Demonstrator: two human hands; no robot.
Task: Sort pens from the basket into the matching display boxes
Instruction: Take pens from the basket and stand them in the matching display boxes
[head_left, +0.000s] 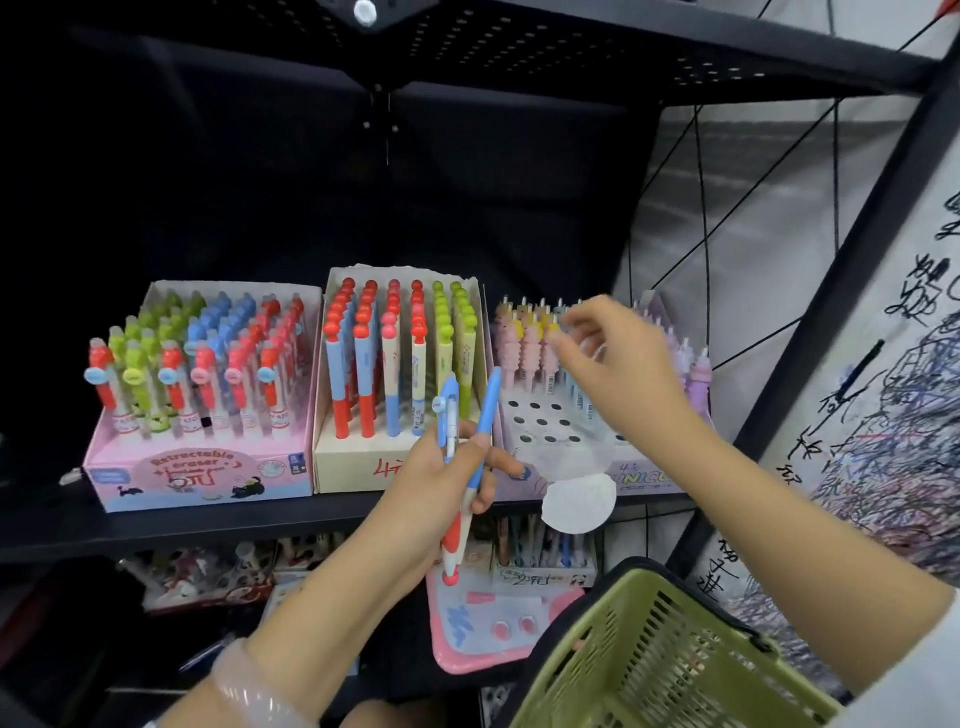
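On the black shelf (208, 525), three display boxes stand side by side along its front edge. Left hand (441, 483) grips two pens (467, 452) before the middle cream box (358, 457) — long axes near upright, blue ends up. Right hand (608, 358), blurred, fingers loosely curled over the right-hand lilac box (649, 480) — whether it holds anything is unclear. Green basket (670, 660) is cut off at bottom right.

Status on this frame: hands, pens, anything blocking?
Left hand grips two pens. Right hand over the right box, fingers blurred, grip unclear. Basket on the right arm. Nothing blocking.
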